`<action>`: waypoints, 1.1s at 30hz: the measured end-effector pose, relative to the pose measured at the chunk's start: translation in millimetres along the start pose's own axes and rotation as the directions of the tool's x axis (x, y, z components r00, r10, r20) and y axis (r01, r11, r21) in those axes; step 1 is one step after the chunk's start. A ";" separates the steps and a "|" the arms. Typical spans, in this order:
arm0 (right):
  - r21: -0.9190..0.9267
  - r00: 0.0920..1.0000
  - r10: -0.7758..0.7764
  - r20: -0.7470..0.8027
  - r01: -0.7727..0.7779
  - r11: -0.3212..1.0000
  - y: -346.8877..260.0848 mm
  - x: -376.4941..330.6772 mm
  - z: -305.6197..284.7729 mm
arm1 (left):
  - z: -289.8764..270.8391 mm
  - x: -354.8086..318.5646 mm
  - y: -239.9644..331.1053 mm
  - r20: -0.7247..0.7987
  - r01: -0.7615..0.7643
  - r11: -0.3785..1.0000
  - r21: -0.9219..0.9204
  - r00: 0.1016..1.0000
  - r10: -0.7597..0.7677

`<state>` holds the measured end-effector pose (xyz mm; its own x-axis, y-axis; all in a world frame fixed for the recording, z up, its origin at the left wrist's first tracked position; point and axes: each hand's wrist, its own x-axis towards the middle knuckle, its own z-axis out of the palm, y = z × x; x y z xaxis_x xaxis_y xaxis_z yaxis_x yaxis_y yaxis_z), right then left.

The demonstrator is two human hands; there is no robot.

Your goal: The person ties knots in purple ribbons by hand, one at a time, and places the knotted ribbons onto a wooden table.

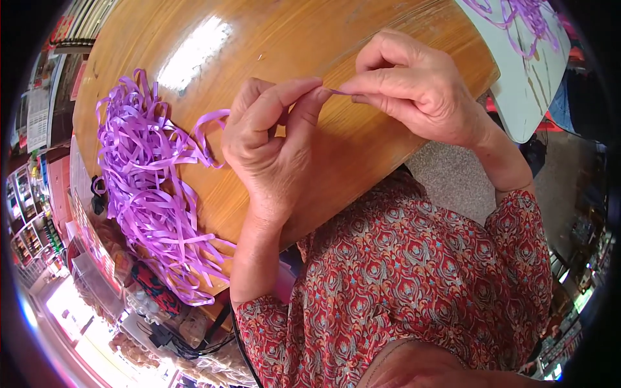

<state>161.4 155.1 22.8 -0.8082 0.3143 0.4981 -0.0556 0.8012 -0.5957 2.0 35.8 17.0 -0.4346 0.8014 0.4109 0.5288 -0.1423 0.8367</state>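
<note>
Between my two hands, above the wooden table, a short stretch of thin purple ribbon (336, 92) is held taut. My left hand (275, 132) pinches one side of it between thumb and forefinger, the other fingers curled in. From behind that hand a loop of ribbon (206, 123) runs left to a big loose heap of purple ribbon (145, 168) at the table's left edge. My right hand (417, 90) pinches the ribbon's other side with thumb and fingertips. The ribbon's end is too small to make out.
The brown wooden table (291, 39) has a bright light patch at its far left. A pale, worn board or tabletop (527, 77) at the far right carries more purple ribbon (533, 26). Shelves with small goods (29, 220) and bagged items stand beyond the left edge.
</note>
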 end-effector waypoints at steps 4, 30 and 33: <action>0.263 0.976 0.125 0.180 -0.171 0.950 3.9 0.0 -5.2 | 0.7 -3.4 -8.7 0.058 0.169 0.957 -0.235 0.985 -0.159; 0.051 0.980 0.080 -0.182 -0.071 0.996 -17.2 14.3 27.7 | 11.4 -12.6 3.5 0.001 0.273 0.771 -0.575 0.943 -0.333; 0.624 0.926 0.376 -0.019 -0.283 0.728 -13.1 12.7 26.3 | 9.2 -11.9 8.8 0.044 0.300 0.704 -0.643 0.933 -0.357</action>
<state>136.4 135.2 20.3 -0.7584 0.6021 0.2494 -0.1780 0.1766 -0.9680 18.6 30.4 16.2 -0.5620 0.8243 0.0684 -0.2272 -0.2333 0.9455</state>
